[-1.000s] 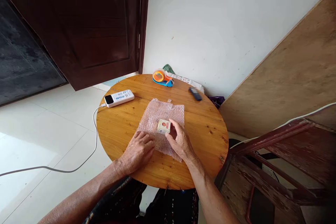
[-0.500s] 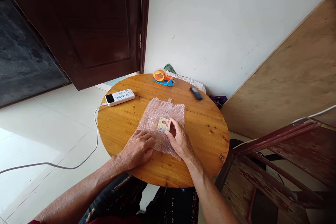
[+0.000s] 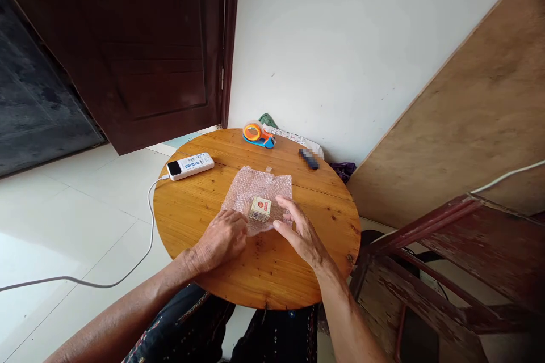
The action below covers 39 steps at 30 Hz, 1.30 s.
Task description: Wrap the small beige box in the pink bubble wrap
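A small cream cardboard box point(image 3: 259, 208) with a red round mark and a red label rests on a sheet of bubble wrap point(image 3: 243, 188). The bubble wrap lies on the round wooden table point(image 3: 324, 249). At its near left edge, my left hand point(image 3: 225, 238) is closed with curled fingers on the wrap; the fingertips are hidden. Just right of the box, my right hand point(image 3: 299, 232) is open, thumb and fingers apart, with nothing in it. A gap shows between those fingers and the box.
An orange and blue tape dispenser point(image 3: 259, 135) stands at the table's far edge. A white power bank point(image 3: 190, 166) with a cable point(image 3: 150, 227) lies at the left, and a dark blurred object point(image 3: 309, 159) at the far right. A worn wooden chair point(image 3: 430, 261) stands at the right.
My right hand has let go of the box and opened to its right. The bubble wrap's near edge now reaches less far toward me. The view has shifted slightly.
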Tool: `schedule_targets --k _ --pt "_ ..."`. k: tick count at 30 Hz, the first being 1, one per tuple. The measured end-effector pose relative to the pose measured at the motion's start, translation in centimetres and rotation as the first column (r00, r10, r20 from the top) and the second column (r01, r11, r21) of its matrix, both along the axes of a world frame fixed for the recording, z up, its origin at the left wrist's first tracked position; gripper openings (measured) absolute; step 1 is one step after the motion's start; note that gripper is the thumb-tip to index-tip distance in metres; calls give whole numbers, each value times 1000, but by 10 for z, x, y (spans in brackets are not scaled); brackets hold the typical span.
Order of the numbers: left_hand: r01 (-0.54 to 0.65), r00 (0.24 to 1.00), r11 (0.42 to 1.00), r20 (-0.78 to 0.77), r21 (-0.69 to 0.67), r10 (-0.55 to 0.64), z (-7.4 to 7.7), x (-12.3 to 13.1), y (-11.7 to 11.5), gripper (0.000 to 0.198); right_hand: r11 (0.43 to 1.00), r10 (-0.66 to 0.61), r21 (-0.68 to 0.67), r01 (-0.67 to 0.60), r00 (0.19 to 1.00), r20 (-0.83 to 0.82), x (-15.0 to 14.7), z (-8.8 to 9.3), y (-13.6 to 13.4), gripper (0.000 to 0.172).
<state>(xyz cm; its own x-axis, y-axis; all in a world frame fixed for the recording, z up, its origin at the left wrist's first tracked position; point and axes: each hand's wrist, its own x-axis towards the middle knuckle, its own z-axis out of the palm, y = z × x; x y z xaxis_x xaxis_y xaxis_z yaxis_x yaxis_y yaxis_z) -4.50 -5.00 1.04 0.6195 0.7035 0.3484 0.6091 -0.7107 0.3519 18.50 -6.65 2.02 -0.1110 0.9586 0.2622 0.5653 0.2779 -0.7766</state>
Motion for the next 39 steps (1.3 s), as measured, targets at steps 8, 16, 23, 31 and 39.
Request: schedule_targets --k 8,16,23,31,39 --pt "-28 999 998 -35 49 30 35 16 38 14 997 -55 67 34 941 335 -5 36 -1 41" --pt "1 999 994 32 -112 3 29 7 58 38 1000 12 11 -14 984 176 3 19 23 14" --pt "33 975 943 219 -330 43 19 26 65 5 990 111 -94 -103 991 76 4 20 34 12" --pt "40 928 889 346 -456 136 17 32 59 7 997 41 -72 -30 987 158 0 20 26 18" --pt "26 949 892 290 -452 120 19 33 52 8 998 -15 -58 29 975 222 -2 17 19 19"
